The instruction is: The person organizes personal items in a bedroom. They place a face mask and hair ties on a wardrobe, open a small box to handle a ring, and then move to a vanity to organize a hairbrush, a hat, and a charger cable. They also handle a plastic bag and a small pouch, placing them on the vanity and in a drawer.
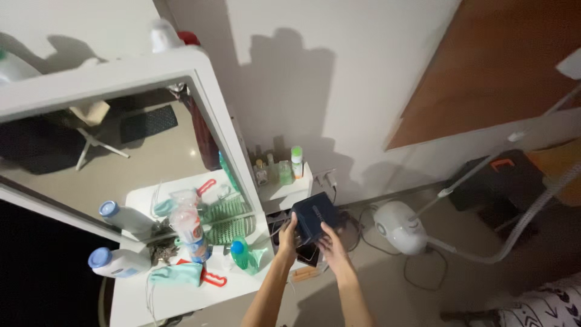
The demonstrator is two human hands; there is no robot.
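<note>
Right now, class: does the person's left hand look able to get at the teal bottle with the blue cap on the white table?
Probably yes. The left hand grips the dark blue box, so it must let go first; the teal bottle stands close beside that forearm, nothing between.

white wall [363,72] | beige floor [460,284] | white mirrored vanity [200,66]

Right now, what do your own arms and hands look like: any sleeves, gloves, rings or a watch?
Both forearms are bare as far as the bottom edge of the picture, with no sleeves in view. The left hand and the right hand wear no gloves. I see no watch or bracelet on either wrist. The picture is too small and soft to tell whether there are rings.
</note>
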